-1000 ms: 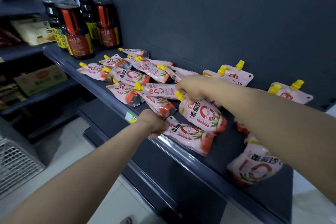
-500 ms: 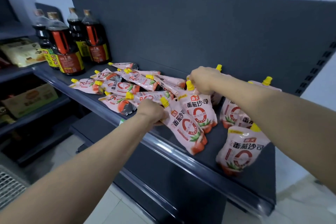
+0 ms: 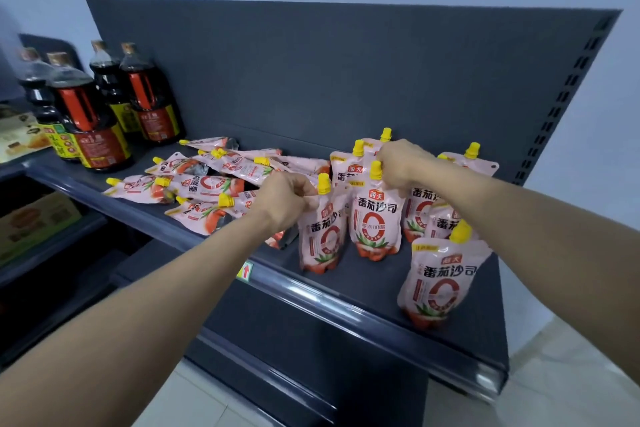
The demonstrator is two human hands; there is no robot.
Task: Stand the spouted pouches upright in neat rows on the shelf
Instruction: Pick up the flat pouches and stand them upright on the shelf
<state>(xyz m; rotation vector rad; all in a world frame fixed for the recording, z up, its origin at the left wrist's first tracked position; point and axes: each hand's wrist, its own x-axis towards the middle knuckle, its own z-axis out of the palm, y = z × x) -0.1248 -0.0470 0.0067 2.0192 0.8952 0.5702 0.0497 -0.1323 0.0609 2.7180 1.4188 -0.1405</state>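
Observation:
Pink tomato-sauce pouches with yellow spout caps fill the dark shelf [image 3: 363,291]. My left hand [image 3: 282,198] pinches the top corner of one upright pouch [image 3: 323,236] just below its cap. Beside it, my right hand [image 3: 401,163] grips the top of a second upright pouch [image 3: 375,222]. Several more pouches stand upright behind and to the right; one [image 3: 438,282] stands alone near the front edge. A heap of pouches [image 3: 204,184] lies flat on the shelf's left half.
Several large dark sauce bottles [image 3: 93,121] stand at the shelf's left end. The shelf's back panel [image 3: 346,80] rises behind the pouches. Lower shelves at the left hold cartons [image 3: 34,222]. The shelf ends at the right, by pale floor tiles [image 3: 571,374].
Both hands have raised their pouches from leaning to standing upright, side by side near the shelf's middle. The camera view has tilted upward.

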